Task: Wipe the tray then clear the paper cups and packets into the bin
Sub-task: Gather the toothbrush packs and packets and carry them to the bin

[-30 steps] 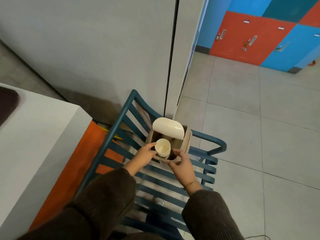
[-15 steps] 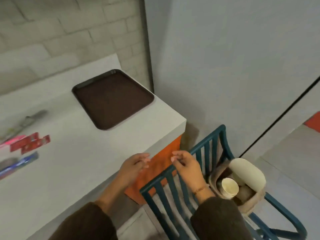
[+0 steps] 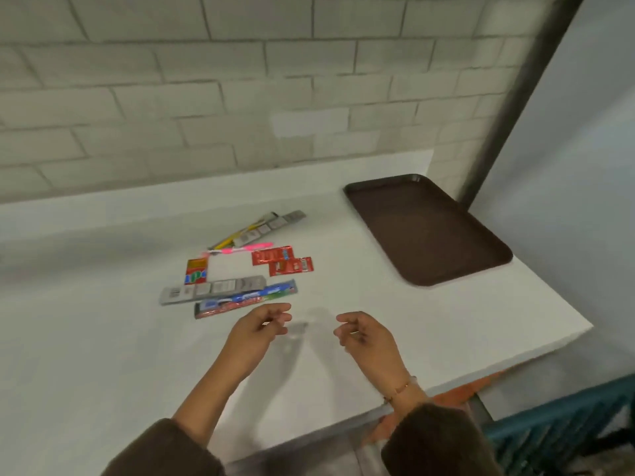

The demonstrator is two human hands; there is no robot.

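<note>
A dark brown tray (image 3: 426,231) lies bare at the back right of the white counter (image 3: 103,338). Several packets lie left of it: two red sachets (image 3: 282,260), a long blue packet (image 3: 245,299), a grey strip (image 3: 213,289), a small red and green packet (image 3: 196,271), and a grey strip with yellow and pink sticks (image 3: 257,230). My left hand (image 3: 259,329) hovers just in front of the blue packet, fingers loosely curled, holding nothing. My right hand (image 3: 366,334) hovers beside it, also loosely curled and holding nothing. No cups or bin are in view.
A pale brick wall stands behind the counter. A dark post (image 3: 505,111) and a grey panel rise at the right. The blue slatted chair (image 3: 563,427) sits low at the right, past the counter's corner, with an orange panel (image 3: 457,393) under the edge.
My view swung left from the bin on the blue chair to the counter. Both hands left the cup at the bin and now hover over the counter near the packets.
</note>
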